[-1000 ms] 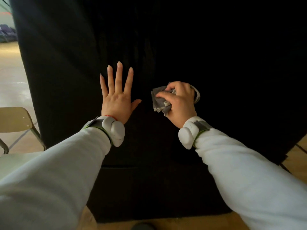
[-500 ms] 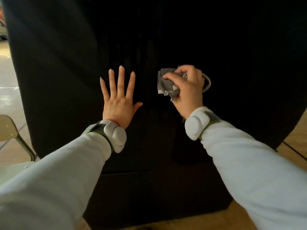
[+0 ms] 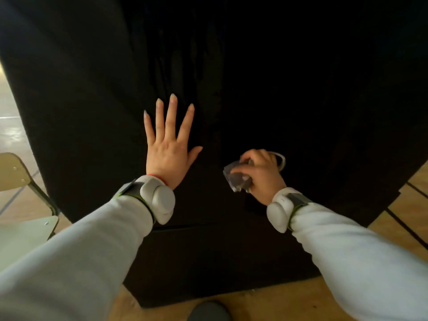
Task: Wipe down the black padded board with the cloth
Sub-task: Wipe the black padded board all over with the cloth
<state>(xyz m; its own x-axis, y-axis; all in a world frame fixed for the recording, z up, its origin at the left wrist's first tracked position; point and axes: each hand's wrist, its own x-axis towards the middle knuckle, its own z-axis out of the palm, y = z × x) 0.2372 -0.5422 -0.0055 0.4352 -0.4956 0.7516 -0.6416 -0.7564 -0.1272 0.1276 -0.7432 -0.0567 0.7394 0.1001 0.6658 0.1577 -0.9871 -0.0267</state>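
Observation:
The black padded board (image 3: 289, 72) stands upright and fills most of the view. My left hand (image 3: 170, 147) lies flat against it, fingers straight and spread, pointing up. My right hand (image 3: 260, 173) grips a crumpled grey cloth (image 3: 236, 179) and holds it against the board, lower than the left hand and to its right. A pale loop sticks out past the right hand's knuckles. Both wrists carry a white band over light sleeves.
A chair (image 3: 20, 200) with a pale seat and metal frame stands at the left edge, close to the board. Wooden floor (image 3: 414, 200) shows at the right and below the board. A dark rounded shape (image 3: 208, 311) sits at the bottom edge.
My right hand with the cloth went up the board, then came down well below where it started. The left hand stayed flat in place.

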